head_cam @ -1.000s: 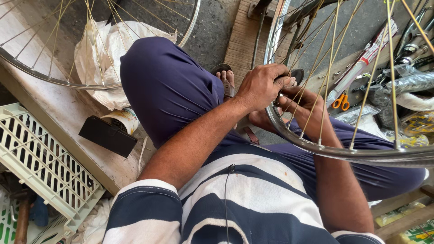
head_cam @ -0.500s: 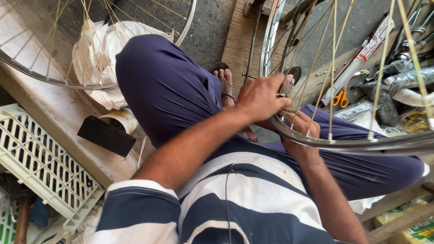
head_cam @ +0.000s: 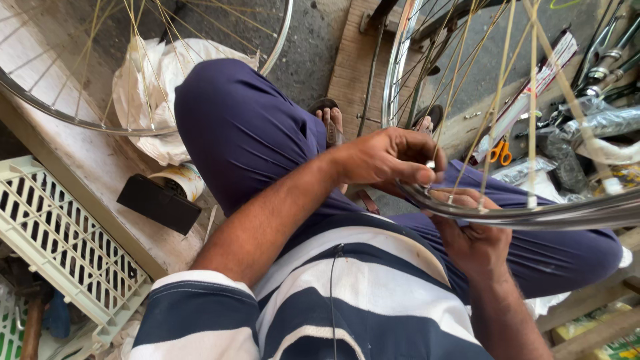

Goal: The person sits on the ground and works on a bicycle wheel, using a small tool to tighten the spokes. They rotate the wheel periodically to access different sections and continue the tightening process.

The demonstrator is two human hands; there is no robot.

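Down in the person's lap, the left hand is curling over the top of a rim, its fingertips pinching closed on something small where a spoke is meeting the metal; what exactly is being pinched is too small to tell. Just below, the right hand is cupping the rim from underneath, palm up, fingers bent against its underside. The rim is lying across the thighs in dark blue trousers and running off to the right edge, its spokes fanning up and away. A sandalled foot is showing past the knee, beside a wooden board. To the left, a second wheel is resting over a bench, with a white bag beneath it, a black block near the bench edge and a pale crate lower down. Orange scissors are lying among the clutter at right.
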